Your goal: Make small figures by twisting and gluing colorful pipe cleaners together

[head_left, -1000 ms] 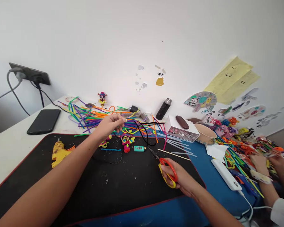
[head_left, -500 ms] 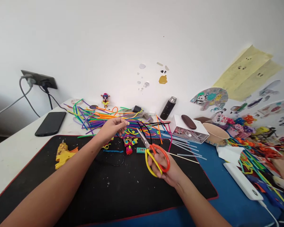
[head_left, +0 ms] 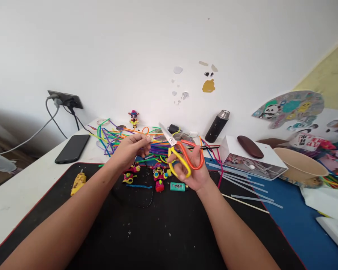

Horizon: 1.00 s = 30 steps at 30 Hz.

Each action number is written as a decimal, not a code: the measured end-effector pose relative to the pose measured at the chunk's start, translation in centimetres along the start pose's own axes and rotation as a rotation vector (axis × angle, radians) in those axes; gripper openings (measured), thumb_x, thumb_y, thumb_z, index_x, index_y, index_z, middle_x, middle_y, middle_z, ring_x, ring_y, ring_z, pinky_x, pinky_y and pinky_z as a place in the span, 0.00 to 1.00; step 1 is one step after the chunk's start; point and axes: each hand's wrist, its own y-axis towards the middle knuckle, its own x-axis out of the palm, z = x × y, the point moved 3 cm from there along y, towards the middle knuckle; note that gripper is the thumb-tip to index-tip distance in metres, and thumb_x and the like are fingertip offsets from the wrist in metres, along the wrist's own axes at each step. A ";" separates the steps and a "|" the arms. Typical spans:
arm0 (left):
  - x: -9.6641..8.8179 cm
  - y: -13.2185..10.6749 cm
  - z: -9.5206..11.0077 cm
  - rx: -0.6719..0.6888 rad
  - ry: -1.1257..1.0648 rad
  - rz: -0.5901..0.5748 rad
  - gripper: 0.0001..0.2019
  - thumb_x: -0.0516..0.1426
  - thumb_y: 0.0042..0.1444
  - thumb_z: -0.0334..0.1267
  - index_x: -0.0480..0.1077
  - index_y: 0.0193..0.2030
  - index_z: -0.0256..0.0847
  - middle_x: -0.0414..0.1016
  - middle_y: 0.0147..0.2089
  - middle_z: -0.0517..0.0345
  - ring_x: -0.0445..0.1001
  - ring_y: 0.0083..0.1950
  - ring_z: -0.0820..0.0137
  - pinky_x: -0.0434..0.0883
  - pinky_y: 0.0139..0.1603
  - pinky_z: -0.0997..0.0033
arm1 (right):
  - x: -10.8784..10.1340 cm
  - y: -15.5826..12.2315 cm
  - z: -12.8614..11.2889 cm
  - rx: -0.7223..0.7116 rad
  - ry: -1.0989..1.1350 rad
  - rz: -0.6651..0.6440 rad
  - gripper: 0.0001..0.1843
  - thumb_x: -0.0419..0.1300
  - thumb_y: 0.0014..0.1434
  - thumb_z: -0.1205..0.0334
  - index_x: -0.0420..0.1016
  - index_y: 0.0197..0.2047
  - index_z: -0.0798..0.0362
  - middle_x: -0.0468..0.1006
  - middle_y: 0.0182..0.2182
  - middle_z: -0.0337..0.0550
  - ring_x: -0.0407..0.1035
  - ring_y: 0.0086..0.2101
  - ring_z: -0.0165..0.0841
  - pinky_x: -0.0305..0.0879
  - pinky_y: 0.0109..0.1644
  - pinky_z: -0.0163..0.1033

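Observation:
My right hand [head_left: 193, 174] grips a pair of scissors [head_left: 178, 150] with orange and yellow handles, raised above the black mat [head_left: 146, 228], blades pointing up and left. My left hand [head_left: 129, 150] is pinched closed on a small thin yellowish piece, its tip just left of the blades. Behind both hands lies a heap of coloured pipe cleaners [head_left: 124, 137]. Small pipe-cleaner figures [head_left: 159, 176] and a small teal object [head_left: 177, 186] sit on the mat below the hands.
A yellow glue gun [head_left: 78, 180] lies on the mat's left, a black phone [head_left: 72, 148] beyond it. A dark flask [head_left: 217, 126], white box [head_left: 250, 161], paper bowl [head_left: 298, 165] and clear glue sticks [head_left: 242, 183] stand right. Cables [head_left: 49, 116] hang from a wall socket.
My right hand lifted the scissors off the mat and brought them up and left toward my left hand. The view shifted right; the other person's hands left the picture.

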 end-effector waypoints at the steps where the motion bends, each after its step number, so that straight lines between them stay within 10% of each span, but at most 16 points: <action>1: 0.2 0.4 0.0 -0.007 0.013 -0.012 0.20 0.71 0.49 0.52 0.72 0.27 0.39 0.73 0.25 0.60 0.69 0.23 0.75 0.65 0.24 0.75 | -0.2 0.0 0.4 0.032 -0.002 -0.020 0.41 0.56 0.59 0.21 0.67 0.59 0.46 0.84 0.38 0.44 0.71 0.17 0.28 0.57 0.16 0.30; 19: -1.8 3.9 -1.1 -0.093 -0.087 -0.011 0.18 0.72 0.47 0.49 0.74 0.27 0.38 0.74 0.26 0.59 0.70 0.24 0.75 0.64 0.22 0.76 | -0.9 3.3 1.9 0.088 0.139 -0.022 0.38 0.51 0.63 0.23 0.71 0.50 0.51 0.85 0.36 0.45 0.72 0.17 0.28 0.56 0.15 0.29; 30: 0.9 8.2 1.2 0.010 -0.056 -0.164 0.14 0.70 0.53 0.45 0.75 0.29 0.39 0.75 0.28 0.57 0.71 0.26 0.73 0.66 0.26 0.74 | -2.0 1.4 0.5 0.093 0.091 0.082 0.37 0.55 0.61 0.22 0.70 0.51 0.49 0.83 0.35 0.42 0.70 0.16 0.26 0.54 0.15 0.28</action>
